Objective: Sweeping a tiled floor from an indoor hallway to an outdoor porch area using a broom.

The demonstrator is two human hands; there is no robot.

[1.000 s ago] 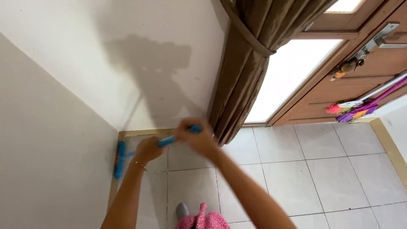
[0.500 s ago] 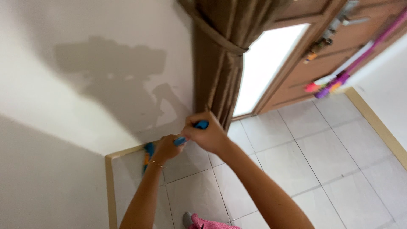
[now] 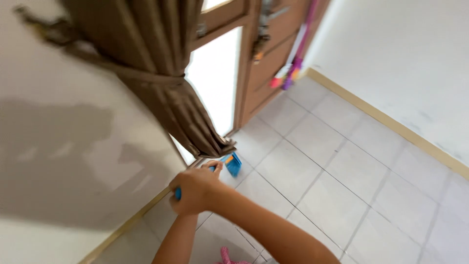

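One blue broom, one brown curtain, one wooden door, two hands.

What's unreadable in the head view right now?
- Left hand: mostly hidden behind the right hand, grip unclear.
- Blue broom: handle covered by both hands, head blurred.
- Curtain: top cut off by the frame edge.
- Items on the door: blurred.
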